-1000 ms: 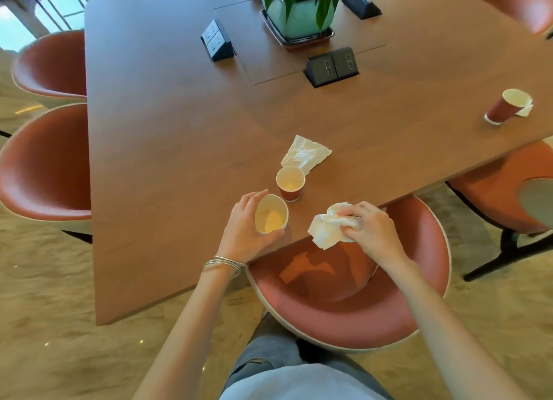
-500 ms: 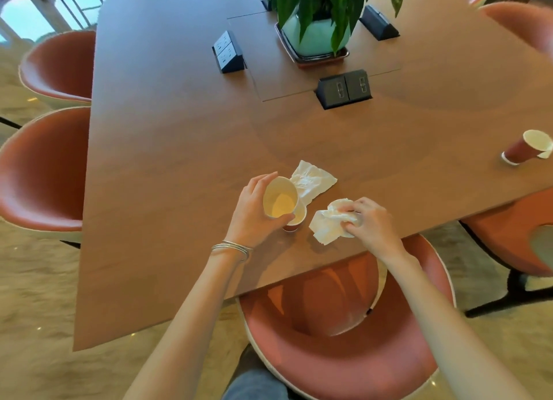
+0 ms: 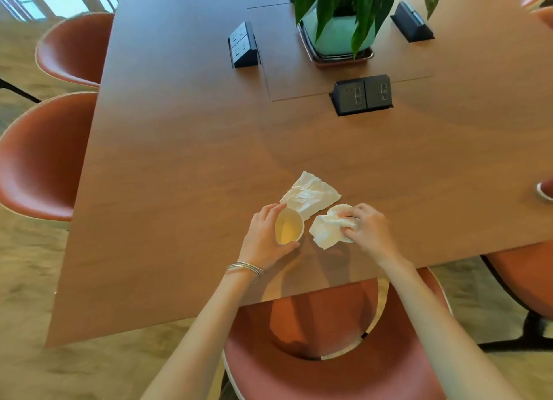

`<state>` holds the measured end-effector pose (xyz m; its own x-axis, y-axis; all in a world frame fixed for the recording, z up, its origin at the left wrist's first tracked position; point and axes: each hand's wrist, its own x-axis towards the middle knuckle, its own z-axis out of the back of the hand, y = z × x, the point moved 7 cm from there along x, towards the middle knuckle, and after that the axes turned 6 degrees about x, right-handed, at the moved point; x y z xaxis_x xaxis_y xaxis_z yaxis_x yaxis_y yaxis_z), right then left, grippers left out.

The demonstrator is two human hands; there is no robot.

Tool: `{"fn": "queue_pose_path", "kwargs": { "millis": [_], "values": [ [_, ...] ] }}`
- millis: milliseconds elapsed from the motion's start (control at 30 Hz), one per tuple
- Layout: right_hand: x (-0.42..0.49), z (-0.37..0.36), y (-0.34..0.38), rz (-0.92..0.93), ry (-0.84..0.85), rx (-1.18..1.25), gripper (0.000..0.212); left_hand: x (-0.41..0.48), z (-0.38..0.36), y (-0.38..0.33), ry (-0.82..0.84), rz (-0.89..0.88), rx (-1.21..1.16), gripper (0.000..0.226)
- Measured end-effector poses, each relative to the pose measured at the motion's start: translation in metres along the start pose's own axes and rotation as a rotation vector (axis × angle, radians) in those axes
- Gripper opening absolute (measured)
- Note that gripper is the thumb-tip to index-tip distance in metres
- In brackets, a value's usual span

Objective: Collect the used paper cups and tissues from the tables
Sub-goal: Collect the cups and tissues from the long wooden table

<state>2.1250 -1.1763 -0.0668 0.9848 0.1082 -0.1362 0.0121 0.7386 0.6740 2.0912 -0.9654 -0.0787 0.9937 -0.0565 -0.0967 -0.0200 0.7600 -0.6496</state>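
My left hand (image 3: pixel 264 238) grips a paper cup (image 3: pixel 288 227) with a pale inside, held over the wooden table (image 3: pixel 179 160) near its front edge. A second cup that stood here is no longer visible; it seems to sit under the held one. My right hand (image 3: pixel 366 229) clutches a crumpled white tissue (image 3: pixel 327 230) just right of the cup. Another white tissue (image 3: pixel 309 194) lies flat on the table, right behind the cup. At the far right edge, a sliver of a red paper cup (image 3: pixel 546 190) shows.
A potted plant (image 3: pixel 341 25) in a tray stands at the table's far middle, with black socket boxes (image 3: pixel 362 94) around it. Red shell chairs surround the table: one below me (image 3: pixel 344 354), two at left (image 3: pixel 39 157), one at right.
My left hand carried its cup forward over the standing cup, which is now out of sight beneath it. My right hand moved the crumpled tissue forward. The view shifted, pushing the red cup to the edge.
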Motion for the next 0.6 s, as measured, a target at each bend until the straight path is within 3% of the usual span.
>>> {"fn": "queue_pose_path", "kwargs": {
  "millis": [600],
  "values": [
    [0.104,-0.056,-0.007,0.06,-0.039,0.014,0.03,0.023,0.011,0.046,-0.143,0.141,-0.186,0.073]
  ]
}}
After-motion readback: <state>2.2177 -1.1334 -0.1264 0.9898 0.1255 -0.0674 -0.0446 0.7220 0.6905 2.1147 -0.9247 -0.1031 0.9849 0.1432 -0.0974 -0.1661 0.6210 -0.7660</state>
